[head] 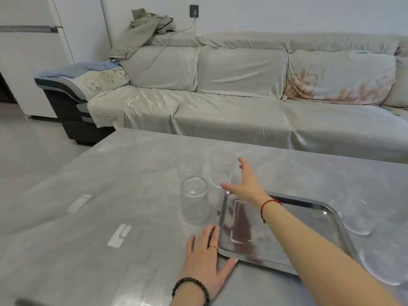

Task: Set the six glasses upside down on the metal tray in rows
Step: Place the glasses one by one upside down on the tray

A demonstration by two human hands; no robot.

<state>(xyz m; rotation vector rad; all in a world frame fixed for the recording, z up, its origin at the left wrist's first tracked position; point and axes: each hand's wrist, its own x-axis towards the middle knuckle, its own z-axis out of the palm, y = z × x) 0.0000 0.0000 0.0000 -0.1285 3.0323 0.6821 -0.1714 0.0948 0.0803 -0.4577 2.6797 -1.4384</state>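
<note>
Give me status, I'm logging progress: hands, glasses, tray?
Right hand open, reaching for far glass. Left hand flat at tray corner. Tray holds no glasses. Nothing blocking.

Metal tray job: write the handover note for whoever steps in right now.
Left hand: flat on the table, touching the metal tray at its near-left corner, no grip on anything.
Right hand: open, reaching for the far glass.
Three glasses show left of the tray: that one, the back-left glass and the near glass. Two more seem to sit right of it, hard to make out.
Done: nothing; tray bare.
Left: every glass.
</note>
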